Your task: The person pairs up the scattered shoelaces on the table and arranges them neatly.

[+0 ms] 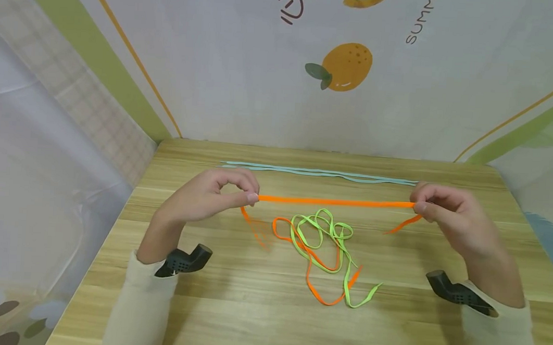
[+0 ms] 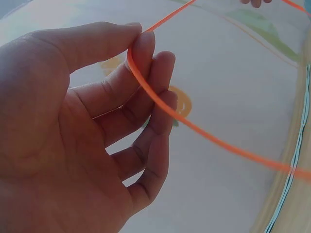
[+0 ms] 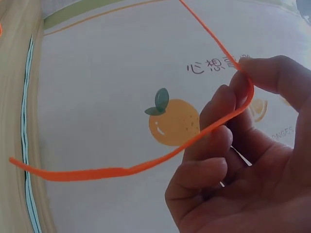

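Observation:
An orange shoelace [image 1: 336,202] is stretched straight between both hands, above the wooden table. My left hand [image 1: 214,192] pinches it between thumb and index finger, and a loose end hangs below that grip. On the other side my right hand [image 1: 457,216] pinches the lace the same way. Its short free tail [image 3: 131,171] curves away past the fingers in the right wrist view. Below the taut lace, a tangled pile holds a lime-green shoelace [image 1: 346,280] and another orange shoelace [image 1: 314,294], looped over each other on the table.
Light-blue laces [image 1: 305,170] lie stretched side by side along the back of the wooden table [image 1: 259,328]. A white cloth printed with oranges [image 1: 243,87] hangs behind it. A black wrist camera [image 1: 189,259] sits on each sleeve.

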Motion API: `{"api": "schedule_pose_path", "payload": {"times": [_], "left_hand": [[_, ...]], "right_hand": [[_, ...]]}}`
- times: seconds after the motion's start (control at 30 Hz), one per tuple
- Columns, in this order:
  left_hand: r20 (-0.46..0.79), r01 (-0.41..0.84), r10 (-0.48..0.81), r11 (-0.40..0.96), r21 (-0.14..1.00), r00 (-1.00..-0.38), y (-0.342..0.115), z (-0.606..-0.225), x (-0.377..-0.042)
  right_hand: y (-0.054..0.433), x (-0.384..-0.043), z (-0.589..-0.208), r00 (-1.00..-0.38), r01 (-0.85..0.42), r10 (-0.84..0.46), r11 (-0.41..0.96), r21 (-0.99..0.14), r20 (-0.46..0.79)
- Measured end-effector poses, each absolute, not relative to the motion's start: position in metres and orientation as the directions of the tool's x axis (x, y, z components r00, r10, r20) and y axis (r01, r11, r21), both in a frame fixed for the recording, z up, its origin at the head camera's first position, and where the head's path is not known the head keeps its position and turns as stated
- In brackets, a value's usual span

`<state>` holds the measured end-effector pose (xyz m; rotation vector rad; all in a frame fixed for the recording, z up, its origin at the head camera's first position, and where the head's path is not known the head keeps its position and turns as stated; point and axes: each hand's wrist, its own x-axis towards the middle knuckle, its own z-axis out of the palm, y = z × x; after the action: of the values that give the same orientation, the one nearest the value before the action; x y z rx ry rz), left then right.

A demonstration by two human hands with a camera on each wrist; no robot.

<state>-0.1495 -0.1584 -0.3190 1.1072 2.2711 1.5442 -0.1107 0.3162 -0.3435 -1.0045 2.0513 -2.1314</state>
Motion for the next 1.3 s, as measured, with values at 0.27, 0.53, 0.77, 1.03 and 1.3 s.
{"api": "schedule_pose_path", "payload": {"times": [0.27,0.53,0.77,1.03,1.3], "left_hand": [[0.267,0.460,0.626,0.166,0.872,-0.732,-0.176,-0.322,-0.158],[0.258,0.426,0.602,0.152,0.892,-0.755,-0.192,-0.328,-0.168],[0.226,0.369,0.571,0.147,0.918,-0.789,-0.204,-0.337,-0.175],[0.165,0.281,0.496,0.167,0.945,-0.853,-0.216,-0.344,-0.182],[0.117,0.223,0.436,0.199,0.954,-0.892,-0.224,-0.350,-0.189]], "right_hand": [[0.333,-0.124,-0.354,-0.755,-0.421,-0.455,-0.216,-0.881,0.472],[0.348,-0.129,-0.359,-0.794,-0.354,-0.431,-0.245,-0.902,0.429],[0.358,-0.130,-0.364,-0.895,-0.287,-0.296,-0.195,-0.938,0.335],[0.371,-0.135,-0.372,-0.923,-0.241,-0.242,-0.241,-0.940,0.299],[0.382,-0.140,-0.377,-0.946,-0.197,-0.208,-0.242,-0.950,0.249]]}}
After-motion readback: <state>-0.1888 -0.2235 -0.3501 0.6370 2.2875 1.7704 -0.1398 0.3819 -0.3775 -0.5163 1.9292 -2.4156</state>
